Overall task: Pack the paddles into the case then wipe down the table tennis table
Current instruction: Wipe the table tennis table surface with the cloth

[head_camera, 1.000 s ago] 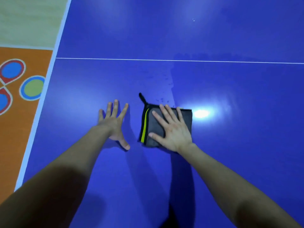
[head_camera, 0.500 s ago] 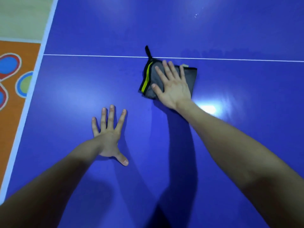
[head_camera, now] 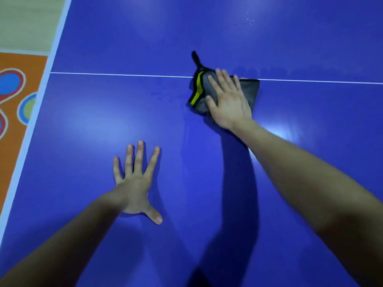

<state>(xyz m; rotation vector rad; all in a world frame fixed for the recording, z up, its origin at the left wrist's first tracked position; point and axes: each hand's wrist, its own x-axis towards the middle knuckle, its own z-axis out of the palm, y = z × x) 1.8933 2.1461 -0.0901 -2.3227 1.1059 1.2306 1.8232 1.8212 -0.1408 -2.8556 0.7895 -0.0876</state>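
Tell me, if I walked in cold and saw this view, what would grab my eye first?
Probably the glossy blue table tennis table filling nearly the whole view, crossed by a thin white line. Next, the right hand pressed flat on a grey cloth with a yellow stripe, lying right on that line, while the left hand rests spread on the bare surface nearer the person. At far left, an orange floor with coloured rings peeks past the table's edge.

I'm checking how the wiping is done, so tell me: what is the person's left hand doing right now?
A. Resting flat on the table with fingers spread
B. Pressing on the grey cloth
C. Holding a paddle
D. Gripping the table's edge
A: the left hand lies palm-down with fingers spread on the bare blue table, while the right hand alone presses the grey cloth.
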